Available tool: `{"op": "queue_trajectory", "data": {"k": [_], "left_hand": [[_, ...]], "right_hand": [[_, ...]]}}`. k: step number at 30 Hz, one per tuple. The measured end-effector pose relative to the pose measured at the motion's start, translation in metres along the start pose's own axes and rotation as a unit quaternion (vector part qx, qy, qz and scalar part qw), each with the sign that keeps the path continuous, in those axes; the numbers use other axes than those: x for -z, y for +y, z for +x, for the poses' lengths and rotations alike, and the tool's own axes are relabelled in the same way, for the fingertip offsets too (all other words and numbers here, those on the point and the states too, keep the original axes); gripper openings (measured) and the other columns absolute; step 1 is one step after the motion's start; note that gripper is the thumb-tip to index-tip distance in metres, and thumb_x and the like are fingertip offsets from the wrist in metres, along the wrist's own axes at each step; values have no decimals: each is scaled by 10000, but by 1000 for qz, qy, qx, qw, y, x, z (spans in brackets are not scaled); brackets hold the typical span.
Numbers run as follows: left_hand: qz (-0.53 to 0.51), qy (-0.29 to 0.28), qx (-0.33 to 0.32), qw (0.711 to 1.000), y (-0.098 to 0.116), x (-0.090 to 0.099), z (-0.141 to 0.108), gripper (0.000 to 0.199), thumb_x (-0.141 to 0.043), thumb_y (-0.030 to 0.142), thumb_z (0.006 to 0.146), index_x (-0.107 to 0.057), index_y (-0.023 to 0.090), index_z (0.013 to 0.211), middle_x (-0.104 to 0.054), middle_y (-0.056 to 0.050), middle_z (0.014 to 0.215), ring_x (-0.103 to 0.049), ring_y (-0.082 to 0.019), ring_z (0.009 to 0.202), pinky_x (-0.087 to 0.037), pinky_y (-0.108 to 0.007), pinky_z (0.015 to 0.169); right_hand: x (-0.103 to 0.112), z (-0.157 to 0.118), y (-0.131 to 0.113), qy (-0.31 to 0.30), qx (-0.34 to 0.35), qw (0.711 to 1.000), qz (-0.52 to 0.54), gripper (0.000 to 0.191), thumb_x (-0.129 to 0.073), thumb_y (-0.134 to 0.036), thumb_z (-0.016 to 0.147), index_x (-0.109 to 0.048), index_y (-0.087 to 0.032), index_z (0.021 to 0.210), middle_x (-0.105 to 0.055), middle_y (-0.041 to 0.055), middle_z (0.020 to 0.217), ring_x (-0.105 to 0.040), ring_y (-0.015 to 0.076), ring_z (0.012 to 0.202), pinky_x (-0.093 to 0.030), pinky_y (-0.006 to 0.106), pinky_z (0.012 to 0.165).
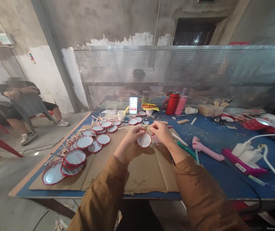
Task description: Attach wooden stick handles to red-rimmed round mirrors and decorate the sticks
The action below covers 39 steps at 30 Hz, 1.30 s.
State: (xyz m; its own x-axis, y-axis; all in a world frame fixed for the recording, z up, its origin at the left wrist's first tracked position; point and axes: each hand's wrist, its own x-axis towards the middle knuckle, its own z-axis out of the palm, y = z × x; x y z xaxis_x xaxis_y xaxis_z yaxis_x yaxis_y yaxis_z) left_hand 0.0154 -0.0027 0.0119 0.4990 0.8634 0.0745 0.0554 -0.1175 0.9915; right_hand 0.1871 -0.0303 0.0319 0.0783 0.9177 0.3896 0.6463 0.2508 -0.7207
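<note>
My left hand [134, 136] is closed on the top edge of a small red-rimmed drum [144, 140]; its round pale face is turned toward me above the cardboard [142, 179]. To the right, my right hand [160, 131] is raised near the drum's upper edge, thumb and fingers pinched together. Whatever sits in that pinch is too small to make out. Tangled pinkish strands [155, 139] lie behind and below the right hand. Larger red-rimmed drums [75, 158] with thin wooden sticks are heaped on the cardboard to the left.
A pink glue gun [206, 149] and a magenta power strip [243, 162] with white plugs lie right. Red and pink bottles [172, 104], a phone [133, 105] and a cup [121, 115] stand before a perforated metal screen [118, 70]. A person sits at left; others are behind the screen.
</note>
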Motion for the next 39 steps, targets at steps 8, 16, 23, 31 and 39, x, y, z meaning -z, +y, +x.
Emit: {"op": "queue_trajectory", "data": {"k": [8, 16, 23, 31, 39], "left_hand": [[-6, 24, -2, 1000, -5, 6, 2, 361, -547, 464, 878, -633, 127, 976, -624, -41, 581, -502, -99, 355, -293, -181, 324], [-43, 214, 24, 976, -5, 17, 8, 222, -627, 303, 826, -646, 123, 952, -642, -23, 722, -557, -91, 480, -422, -188, 399], [-37, 242, 28, 969, -3, 20, 5, 254, -646, 340, 805, -653, 117, 927, -623, -24, 701, -511, -77, 458, -371, -182, 384], [-27, 218, 21, 975, -6, 20, 4, 265, -664, 352, 790, -661, 122, 922, -639, -45, 708, -535, -93, 466, -390, -197, 388], [22, 143, 40, 989, -9, 18, 8, 262, -597, 341, 865, -660, 106, 963, -618, -23, 641, -528, -91, 417, -372, -184, 368]], "right_hand": [[24, 3, 10, 12, -99, 942, -320, 199, -512, -140, 853, -693, -204, 905, -700, 78, 1063, -644, 193, 920, -406, 248, 701], [15, 0, 3, -109, -112, 929, -335, 157, -566, -191, 847, -719, -214, 826, -745, 57, 915, -669, 189, 891, -403, 229, 675], [2, 8, 14, -85, -163, 926, -329, 214, -534, -223, 861, -744, -185, 854, -748, 127, 957, -684, 239, 957, -456, 280, 754], [-3, 13, 20, -72, -137, 954, -258, 207, -536, -217, 836, -722, -147, 781, -742, 76, 805, -685, 172, 785, -435, 210, 643], [8, 11, 28, -52, -110, 963, -241, 274, -498, -284, 864, -699, -125, 770, -705, 41, 726, -636, 146, 672, -404, 201, 576]]}}
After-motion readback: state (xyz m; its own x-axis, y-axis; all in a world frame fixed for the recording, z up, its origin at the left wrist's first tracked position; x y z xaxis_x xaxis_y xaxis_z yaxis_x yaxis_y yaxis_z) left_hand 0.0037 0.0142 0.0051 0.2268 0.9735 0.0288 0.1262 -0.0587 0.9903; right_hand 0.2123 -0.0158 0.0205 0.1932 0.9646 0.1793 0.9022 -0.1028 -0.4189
